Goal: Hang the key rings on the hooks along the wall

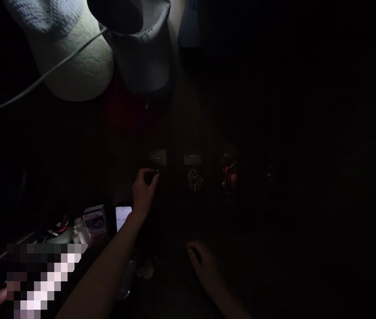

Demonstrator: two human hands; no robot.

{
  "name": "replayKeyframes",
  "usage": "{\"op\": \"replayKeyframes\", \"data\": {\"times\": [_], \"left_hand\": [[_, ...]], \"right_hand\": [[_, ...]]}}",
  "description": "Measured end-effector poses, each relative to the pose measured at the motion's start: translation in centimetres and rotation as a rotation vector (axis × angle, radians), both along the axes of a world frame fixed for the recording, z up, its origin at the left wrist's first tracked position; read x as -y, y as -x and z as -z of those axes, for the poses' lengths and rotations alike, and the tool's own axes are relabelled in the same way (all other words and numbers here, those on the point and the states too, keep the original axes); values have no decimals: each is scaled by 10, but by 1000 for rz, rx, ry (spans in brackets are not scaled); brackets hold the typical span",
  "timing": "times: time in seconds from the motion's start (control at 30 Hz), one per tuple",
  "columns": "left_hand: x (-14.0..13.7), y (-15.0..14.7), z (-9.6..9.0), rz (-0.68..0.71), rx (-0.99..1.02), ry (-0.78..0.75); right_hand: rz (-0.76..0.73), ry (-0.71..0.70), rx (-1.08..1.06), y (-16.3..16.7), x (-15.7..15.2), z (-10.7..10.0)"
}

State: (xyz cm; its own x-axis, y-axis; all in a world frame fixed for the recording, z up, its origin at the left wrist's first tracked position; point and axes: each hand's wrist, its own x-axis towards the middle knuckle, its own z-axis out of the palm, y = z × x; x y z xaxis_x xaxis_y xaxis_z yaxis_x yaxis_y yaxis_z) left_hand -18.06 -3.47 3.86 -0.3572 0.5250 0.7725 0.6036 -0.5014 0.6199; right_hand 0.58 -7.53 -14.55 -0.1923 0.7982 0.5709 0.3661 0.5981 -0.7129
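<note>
In the dark, my left hand (144, 188) reaches up to a small clear hook (158, 159) on a pale backing. Its thumb and forefinger are pinched together just below the hook, near a tiny shiny bit too dim to identify. To the right, a bunch of keys (194, 179) hangs by a ring from a second hook (192, 157). Farther right, a red item with metal bits (230, 176) hangs from another hook. My right hand (206, 266) is lower down, its fingers loosely curved with a gap inside and nothing visible in them.
Caps hang above, a pale one (78, 66) and a grey one (144, 57), with a white cord (48, 73) crossing in front. A lit phone (123, 215) stands behind my left forearm, beside a small box (95, 223). Lower left, a bright patch is pixelated. The right side is nearly black.
</note>
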Motion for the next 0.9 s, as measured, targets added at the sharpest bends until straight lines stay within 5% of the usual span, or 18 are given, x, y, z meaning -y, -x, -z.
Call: {"op": "replayKeyframes", "data": {"times": [0.23, 0.4, 0.9], "left_hand": [[-18, -5, 4, -128, -186, -106], [-24, -6, 11, -190, -141, -79], [10, 13, 44, -21, -62, 121]], "right_hand": [[-2, -29, 9, -1, 2, -2], [-8, -29, 23, -2, 2, -2], [-39, 0, 72, 0, 3, 2]]}}
